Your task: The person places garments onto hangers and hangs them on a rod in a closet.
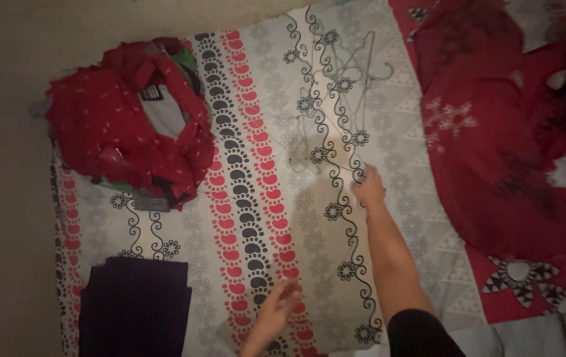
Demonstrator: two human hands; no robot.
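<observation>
Just below the tangled wire hangers (342,86), right hand (369,188) reaches, fingers loose, grasping nothing. Left hand (276,311) open, blurred. Risk: hooks interlocked, several may lift together.

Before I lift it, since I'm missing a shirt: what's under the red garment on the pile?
Under the red garment a white piece, green edges and dark folds show; anything deeper is covered.

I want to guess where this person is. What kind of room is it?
Probably a bedroom at home. The hands work over a patterned bedsheet holding a heap of red clothes, a folded dark garment and wire hangers, with a red blanket beside them.
</observation>
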